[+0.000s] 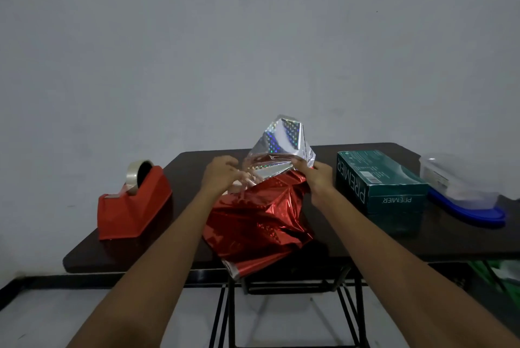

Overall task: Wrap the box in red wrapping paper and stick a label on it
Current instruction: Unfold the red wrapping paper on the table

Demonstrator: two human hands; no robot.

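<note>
A crumpled sheet of shiny red wrapping paper [259,221] with a silver holographic underside lies in a heap at the middle of the dark table [351,243], its lower edge hanging over the front. My left hand [222,176] grips the paper at the upper left of the heap. My right hand [315,178] pinches the raised silver part at the upper right. A green box [377,181] printed "PREMIER" lies on the table to the right of my right hand, apart from the paper. No label is in view.
A red tape dispenser [132,201] with a roll of clear tape stands at the table's left end. A clear plastic container on a blue lid [461,193] sits at the far right. A grey wall rises behind the table.
</note>
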